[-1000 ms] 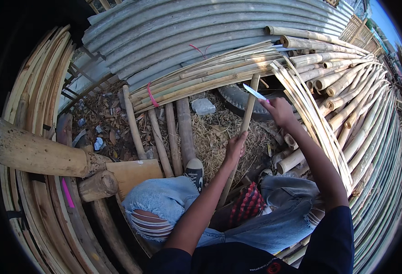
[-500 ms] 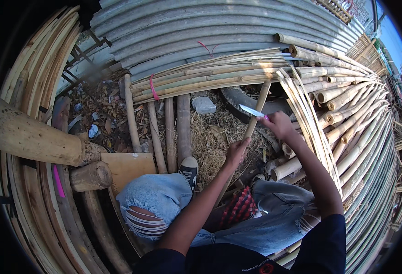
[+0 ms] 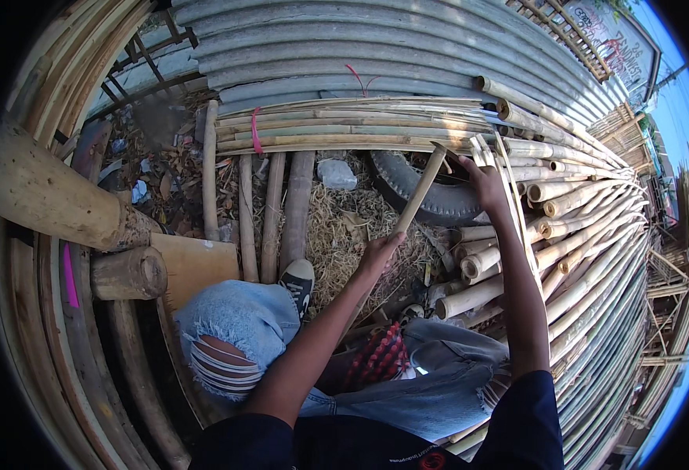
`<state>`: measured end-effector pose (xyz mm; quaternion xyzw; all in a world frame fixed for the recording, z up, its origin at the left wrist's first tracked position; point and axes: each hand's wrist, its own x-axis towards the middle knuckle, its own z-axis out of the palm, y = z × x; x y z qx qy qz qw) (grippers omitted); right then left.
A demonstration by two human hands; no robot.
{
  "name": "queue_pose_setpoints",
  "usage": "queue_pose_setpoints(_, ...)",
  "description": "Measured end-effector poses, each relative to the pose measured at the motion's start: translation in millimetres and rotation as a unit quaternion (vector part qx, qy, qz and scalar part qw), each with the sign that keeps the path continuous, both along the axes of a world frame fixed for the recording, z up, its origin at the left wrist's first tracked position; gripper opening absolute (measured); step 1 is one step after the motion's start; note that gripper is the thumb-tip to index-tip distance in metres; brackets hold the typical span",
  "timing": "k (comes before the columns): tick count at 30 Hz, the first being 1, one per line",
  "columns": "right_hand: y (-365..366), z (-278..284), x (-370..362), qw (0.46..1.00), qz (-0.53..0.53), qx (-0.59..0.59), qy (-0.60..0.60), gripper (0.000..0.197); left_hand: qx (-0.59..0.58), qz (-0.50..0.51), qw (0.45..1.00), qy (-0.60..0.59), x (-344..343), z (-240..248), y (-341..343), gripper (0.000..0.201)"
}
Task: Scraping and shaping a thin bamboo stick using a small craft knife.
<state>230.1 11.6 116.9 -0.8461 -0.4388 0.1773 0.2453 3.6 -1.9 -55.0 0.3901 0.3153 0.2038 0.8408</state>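
Corrugated sheeting (image 3: 337, 47) spans the top of the frame, above one bundle of bamboo strips (image 3: 344, 129) with one pink tie (image 3: 256, 131), four poles (image 3: 297, 207) left of centre and one tyre (image 3: 454, 205). At centre, the left hand (image 3: 384, 252) grips one slanting bamboo stick (image 3: 423, 190); beside its upper end, the right hand (image 3: 485, 186) closes around one knife (image 3: 449, 153), seen nearly edge-on.

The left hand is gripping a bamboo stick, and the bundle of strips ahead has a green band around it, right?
Not quite: the band around the bundle of strips is pink, not green, as the head view shows. The left hand is indeed gripping the bamboo stick.
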Motion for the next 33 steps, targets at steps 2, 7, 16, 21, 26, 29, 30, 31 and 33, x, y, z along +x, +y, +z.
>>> queue_pose_setpoints(2, 5, -8, -30, 0.997, -0.025, -0.048, -0.046, 0.065, -0.032, -0.001, 0.999, -0.017, -12, -4, 5, 0.037)
queue_pose_setpoints(7, -16, -19, -78, 0.945, 0.178, -0.049, -0.271, 0.06, -0.067, -0.025, 0.996, -0.052, -13, 11, -4, 0.039)
queue_pose_setpoints(16, -65, -56, -70, 0.877, 0.366, -0.06, -0.305, 0.046, -0.05, -0.031, 0.994, -0.094, -10, 10, -6, 0.041)
queue_pose_setpoints(21, -6, 27, 71, 0.918, -0.149, -0.023, -0.367, 0.068, -0.048, -0.061, 0.993, -0.086, -7, 20, -10, 0.04)
queue_pose_setpoints(26, -6, 57, 59, 0.955, -0.141, 0.073, -0.25, 0.063, -0.08, -0.08, 0.988, -0.105, -8, 6, -15, 0.043)
queue_pose_setpoints(29, -27, 40, 11, 0.976, -0.009, 0.04, -0.215, 0.037, -0.077, -0.092, 0.986, -0.114, -17, 7, -8, 0.044)
queue_pose_setpoints(30, -41, 23, 14, 0.978, 0.017, 0.025, -0.208, 0.034, -0.06, -0.104, 0.987, -0.111, -16, 16, -7, 0.047)
queue_pose_setpoints(31, -46, 17, -9, 0.987, 0.026, 0.007, -0.158, 0.031, -0.058, -0.107, 0.986, -0.112, -15, 15, -6, 0.046)
queue_pose_setpoints(33, -56, -11, -41, 0.978, 0.113, -0.005, -0.175, 0.023, -0.055, -0.117, 0.985, -0.112, -13, 13, -3, 0.046)
